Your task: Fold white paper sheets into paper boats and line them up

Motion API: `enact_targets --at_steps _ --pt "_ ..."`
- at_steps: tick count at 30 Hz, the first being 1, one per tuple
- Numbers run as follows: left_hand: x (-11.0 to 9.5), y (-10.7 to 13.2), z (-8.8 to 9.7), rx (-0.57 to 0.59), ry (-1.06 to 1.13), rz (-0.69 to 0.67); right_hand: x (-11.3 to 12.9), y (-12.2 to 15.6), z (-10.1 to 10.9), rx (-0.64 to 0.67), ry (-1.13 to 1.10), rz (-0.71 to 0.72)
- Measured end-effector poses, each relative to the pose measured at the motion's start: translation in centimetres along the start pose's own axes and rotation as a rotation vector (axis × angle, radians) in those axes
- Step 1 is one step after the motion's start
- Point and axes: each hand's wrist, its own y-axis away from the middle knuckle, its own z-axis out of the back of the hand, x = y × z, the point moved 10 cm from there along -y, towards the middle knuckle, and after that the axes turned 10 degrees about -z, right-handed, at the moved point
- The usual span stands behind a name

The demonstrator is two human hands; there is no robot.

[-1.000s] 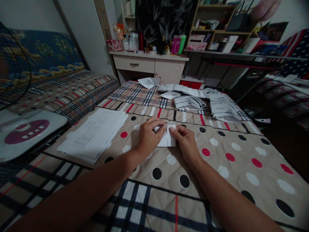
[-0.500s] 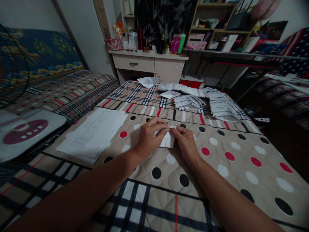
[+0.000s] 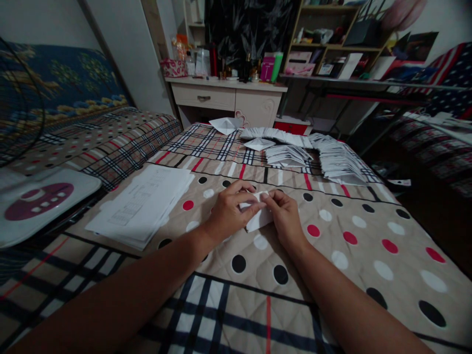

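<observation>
A small folded white paper (image 3: pixel 259 218) lies on the quilted bed cover (image 3: pixel 332 255) in front of me. My left hand (image 3: pixel 229 211) pinches its upper left part, fingers curled over the fold. My right hand (image 3: pixel 285 216) pinches its upper right edge, thumb and forefinger pressed together on it. The two hands touch each other over the paper, and most of the sheet is hidden beneath them.
A stack of flat printed sheets (image 3: pixel 143 204) lies to the left. Rows of folded white papers (image 3: pixel 332 160) and loose ones (image 3: pixel 226 124) lie at the bed's far end. A fan base (image 3: pixel 40 196) sits at left. A dresser (image 3: pixel 228 98) and shelves (image 3: pixel 339 49) stand behind.
Both hands have closed in on the paper; its lower part has turned and now sticks out slanted toward me, with the right hand shifted slightly left.
</observation>
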Motion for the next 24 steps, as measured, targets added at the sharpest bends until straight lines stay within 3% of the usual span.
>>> enact_targets --at_steps 5,10,14,20,24 --pt "3.2 1.0 -0.8 -0.009 0.18 0.314 0.3 0.1 0.2 -0.011 0.075 0.045" --pt "5.2 2.5 -3.4 0.115 0.439 0.561 1.2 0.3 0.8 -0.072 0.088 0.115" --pt "5.6 2.7 -3.5 0.13 0.466 0.637 1.4 0.3 0.8 -0.082 0.029 0.128" --pt "6.6 3.0 -2.5 -0.049 0.56 0.701 1.2 0.1 0.0 0.007 0.014 0.108" --pt "6.6 3.0 -2.5 -0.068 0.603 0.712 0.7 0.0 -0.6 0.071 0.048 0.082"
